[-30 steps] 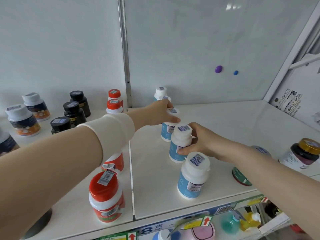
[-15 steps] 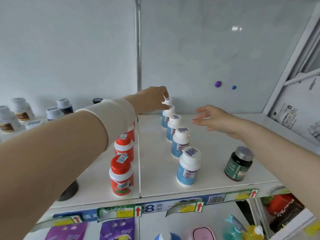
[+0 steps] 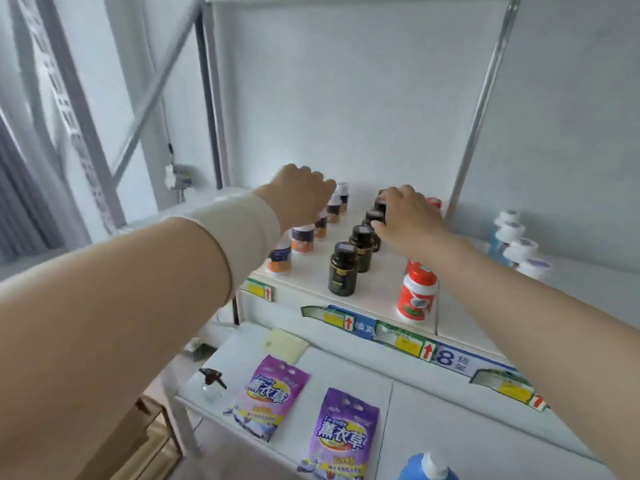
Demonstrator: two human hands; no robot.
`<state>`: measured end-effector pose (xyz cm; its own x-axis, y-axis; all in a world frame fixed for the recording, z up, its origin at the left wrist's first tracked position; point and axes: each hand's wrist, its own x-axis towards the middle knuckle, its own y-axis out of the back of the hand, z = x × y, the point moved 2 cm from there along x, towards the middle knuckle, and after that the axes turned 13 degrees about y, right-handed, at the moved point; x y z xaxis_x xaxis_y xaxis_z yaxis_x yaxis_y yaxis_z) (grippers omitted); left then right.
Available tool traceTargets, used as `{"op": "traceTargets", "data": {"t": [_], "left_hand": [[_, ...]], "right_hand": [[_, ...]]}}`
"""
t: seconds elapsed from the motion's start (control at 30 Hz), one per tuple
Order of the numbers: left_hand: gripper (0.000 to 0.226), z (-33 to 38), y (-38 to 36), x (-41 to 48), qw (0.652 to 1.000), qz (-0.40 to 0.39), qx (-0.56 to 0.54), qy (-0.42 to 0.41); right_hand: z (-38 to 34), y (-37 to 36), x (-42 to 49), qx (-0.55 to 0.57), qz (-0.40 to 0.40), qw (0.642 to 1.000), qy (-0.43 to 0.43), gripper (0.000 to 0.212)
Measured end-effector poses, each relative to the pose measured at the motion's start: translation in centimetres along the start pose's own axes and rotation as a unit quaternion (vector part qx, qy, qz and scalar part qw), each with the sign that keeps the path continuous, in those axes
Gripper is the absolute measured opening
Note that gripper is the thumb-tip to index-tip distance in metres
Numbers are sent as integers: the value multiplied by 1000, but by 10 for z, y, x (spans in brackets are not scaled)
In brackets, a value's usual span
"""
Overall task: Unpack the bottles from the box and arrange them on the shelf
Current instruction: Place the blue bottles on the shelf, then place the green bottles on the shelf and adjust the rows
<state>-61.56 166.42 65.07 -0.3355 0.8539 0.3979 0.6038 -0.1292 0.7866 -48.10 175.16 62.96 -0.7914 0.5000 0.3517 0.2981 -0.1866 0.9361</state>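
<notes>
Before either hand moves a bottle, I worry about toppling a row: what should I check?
1. Front dark brown plastic bottle with black cap upright: ok.
2. Red-capped plastic bottle with red label upright, though near the white shelf front edge: ok.
3. Right hand gripping the rear dark bottles firmly: cannot tell.
4. Left hand holding a white-capped, orange-labelled bottle: cannot tell.
5. White-capped blue bottles lined up at right: ok.
</notes>
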Motion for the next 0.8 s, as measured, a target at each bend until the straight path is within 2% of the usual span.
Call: {"op": "traceTargets", "data": {"t": [0.23,0.4,0.6,0.8], "left_hand": [[37,-152,-73,-93,988,-97,41,113],[39,-255,-152,-173,964,-176,15,198],[40,-344,-283,-292,907,-295,-22,298],[38,-368,-401,-379,827,-420,-85,364]], "right_hand": [[-179,-36,62,25,-29,987,155,46],[-326,-104,101,40,-87,962,255,50],[-487,-214,105,27,-188,914,360,52],[-577,-331,96,12,-276,854,441,49]]}}
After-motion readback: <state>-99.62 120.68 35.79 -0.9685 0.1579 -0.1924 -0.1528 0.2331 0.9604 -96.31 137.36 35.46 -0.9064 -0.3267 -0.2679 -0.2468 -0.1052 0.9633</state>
